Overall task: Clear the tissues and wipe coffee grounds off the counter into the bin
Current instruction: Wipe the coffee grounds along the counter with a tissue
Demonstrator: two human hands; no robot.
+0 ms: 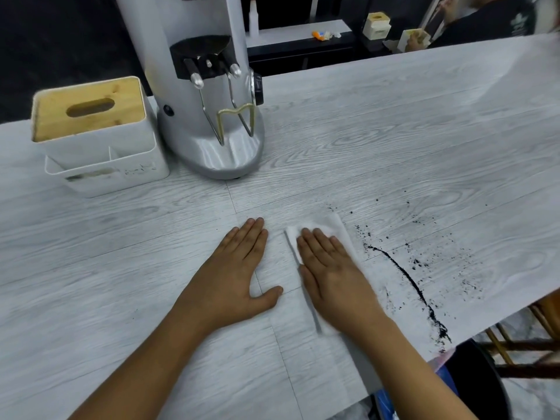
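My right hand (331,274) lies flat on a white tissue (335,225), pressing it against the grey wood-grain counter (394,140). Just right of the tissue, dark coffee grounds (409,277) form a curved line that runs down to the counter's front right edge, with loose specks scattered further right. My left hand (239,274) rests flat on the bare counter beside the right one, fingers together, holding nothing. A black bin (475,374) with a blue liner stands below the counter edge, under the end of the grounds line.
A silver coffee grinder (206,116) stands at the back centre-left. A white tissue box with a wooden lid (91,131) sits to its left. A wooden stool (533,334) is beyond the right edge. Another person sits at the far right.
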